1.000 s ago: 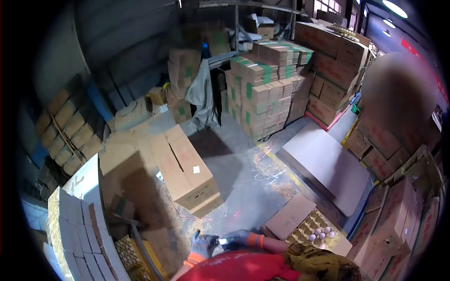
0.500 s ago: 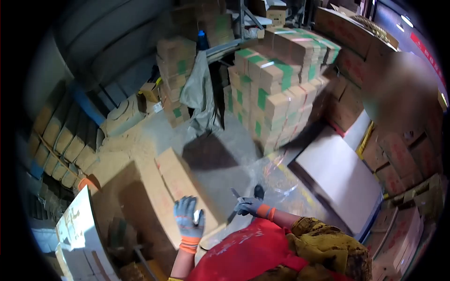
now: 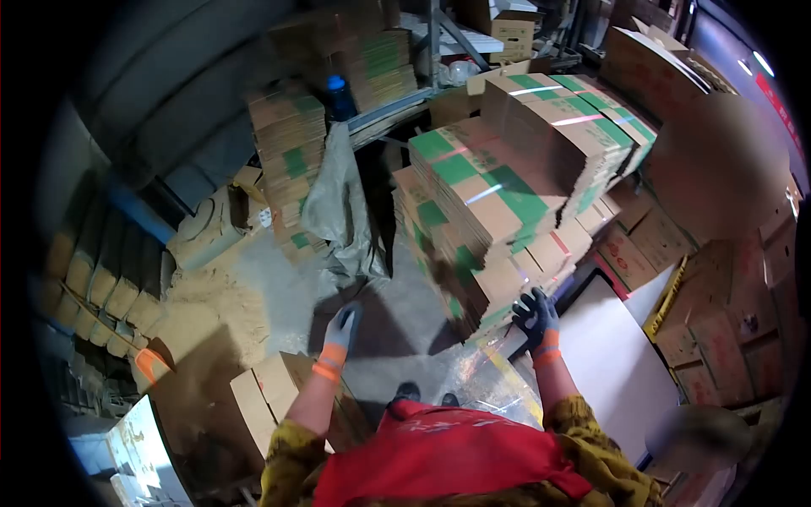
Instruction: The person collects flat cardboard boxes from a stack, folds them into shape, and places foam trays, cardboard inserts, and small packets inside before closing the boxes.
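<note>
My left hand, in a grey glove with an orange cuff, hangs over the floor just beyond the long cardboard box. Its fingers are stretched out and nothing shows in them. On the other side, my right hand, gloved alike, is beside the near lower corner of a tall stack of flattened cardboard boxes. Its fingers are apart and slightly bent. No tool is visible in it, and I cannot tell whether it touches the stack. Green print and pale straps mark the stacked bundles.
A white-topped flat stack lies to the right, before piled cartons. A grey sheet drapes beside a blue-capped bottle. Filled sacks and an orange scoop are at left. A blurred person is at right.
Both hands have moved forward and apart; the right has gone toward the cardboard stack. The thin knife-like tool in my right hand earlier no longer shows. My view has shifted closer to the stack.
</note>
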The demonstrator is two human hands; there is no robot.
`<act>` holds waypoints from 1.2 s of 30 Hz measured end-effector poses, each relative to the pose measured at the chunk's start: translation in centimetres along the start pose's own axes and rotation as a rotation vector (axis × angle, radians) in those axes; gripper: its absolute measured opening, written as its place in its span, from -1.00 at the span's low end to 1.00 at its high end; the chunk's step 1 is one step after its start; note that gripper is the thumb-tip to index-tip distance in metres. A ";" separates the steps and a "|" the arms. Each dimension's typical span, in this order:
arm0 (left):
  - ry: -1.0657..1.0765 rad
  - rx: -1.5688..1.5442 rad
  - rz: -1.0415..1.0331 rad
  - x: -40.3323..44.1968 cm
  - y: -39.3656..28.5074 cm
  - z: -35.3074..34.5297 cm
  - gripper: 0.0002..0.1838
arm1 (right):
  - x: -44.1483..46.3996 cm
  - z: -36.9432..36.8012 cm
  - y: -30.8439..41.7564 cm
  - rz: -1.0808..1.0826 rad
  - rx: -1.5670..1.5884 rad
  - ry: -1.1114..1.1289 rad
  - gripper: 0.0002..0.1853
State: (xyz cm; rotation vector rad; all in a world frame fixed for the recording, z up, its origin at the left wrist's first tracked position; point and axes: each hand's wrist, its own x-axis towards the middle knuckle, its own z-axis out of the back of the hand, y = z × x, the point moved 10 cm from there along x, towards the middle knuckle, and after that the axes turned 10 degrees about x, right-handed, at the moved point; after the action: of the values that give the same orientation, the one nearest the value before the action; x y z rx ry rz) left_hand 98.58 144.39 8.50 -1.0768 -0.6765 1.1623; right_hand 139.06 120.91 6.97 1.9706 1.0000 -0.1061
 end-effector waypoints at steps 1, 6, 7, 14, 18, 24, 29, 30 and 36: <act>0.010 -0.002 0.012 3.7 -0.3 -1.0 -0.65 | 1.3 0.5 -0.3 -0.005 0.035 -0.022 -0.55; 0.128 0.389 -0.007 21.7 -10.0 -6.5 -0.59 | 5.1 1.0 0.9 0.103 0.012 -0.091 -0.50; 0.181 0.322 -0.032 27.4 -9.1 -8.4 -0.61 | 5.6 0.2 1.7 0.147 0.007 -0.116 -0.49; 0.559 -0.020 -0.192 61.1 -8.8 -22.4 -0.59 | 12.7 -1.6 0.7 0.485 0.035 -0.451 -0.48; 0.986 -0.033 0.289 53.8 -11.6 -27.5 -0.50 | 13.7 -5.3 -2.5 0.472 0.161 -0.680 -0.55; 1.119 -0.068 0.059 49.2 -13.2 -20.1 -0.43 | 4.9 -12.6 -3.0 0.528 0.256 -0.709 -0.58; 0.988 -0.141 -0.059 47.1 -17.6 -11.7 -0.43 | -1.2 -17.2 -2.0 0.651 0.186 -0.627 -0.59; 0.955 -0.188 -0.070 47.7 -18.1 -10.4 -0.44 | -1.9 -18.6 -0.4 0.692 0.074 -0.579 -0.59; 0.954 -0.578 -0.160 47.5 -33.3 -9.6 -0.51 | -5.4 -27.6 11.7 1.138 -1.097 -0.700 -0.59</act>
State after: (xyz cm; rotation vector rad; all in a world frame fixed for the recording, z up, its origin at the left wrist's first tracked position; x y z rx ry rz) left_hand 133.97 185.66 31.06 -1.8315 -0.3103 0.2027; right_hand 135.32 135.09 33.60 1.0424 -0.5402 0.3113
